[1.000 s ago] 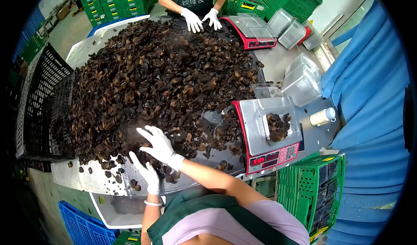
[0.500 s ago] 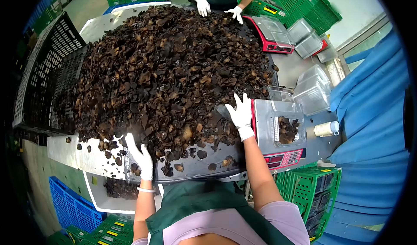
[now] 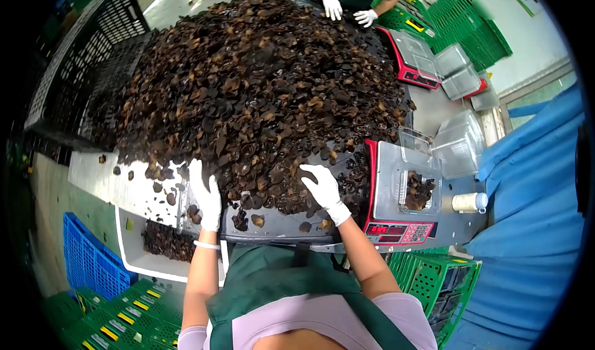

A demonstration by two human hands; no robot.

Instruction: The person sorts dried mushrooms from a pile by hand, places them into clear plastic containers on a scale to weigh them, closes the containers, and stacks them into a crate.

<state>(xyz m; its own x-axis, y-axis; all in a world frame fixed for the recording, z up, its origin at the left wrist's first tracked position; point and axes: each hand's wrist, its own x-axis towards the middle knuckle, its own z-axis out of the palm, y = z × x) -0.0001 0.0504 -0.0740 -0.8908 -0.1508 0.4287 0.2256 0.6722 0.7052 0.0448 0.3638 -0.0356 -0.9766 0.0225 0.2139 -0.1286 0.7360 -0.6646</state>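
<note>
Our gloved left hand [image 3: 207, 202] lies flat, fingers stretched and thumb apart, at the near edge of a heap of dark, frilled pieces [image 3: 260, 89]; our right hand [image 3: 321, 189], also gloved, spreads thumb from fingers over the heap's near right side. We see nothing pinched in either, though we cannot tell what lies under the right palm. To its right, one portion sits in a clear tray [image 3: 403, 189] on a red-edged scale [image 3: 387, 195], its display lit. Dark packs in a green crate [image 3: 424, 285] below look to us like finished portions, yet we judge most of the work is left: the bulk lies loose on the metal table [image 3: 124, 189]. Clear containers [image 3: 458, 142] stand stacked beside the scale. Under the near edge, a white bin [image 3: 131, 251] holds more pieces. Opposite, a co-worker's gloved hands [image 3: 331, 4] are at the heap's far edge.
</note>
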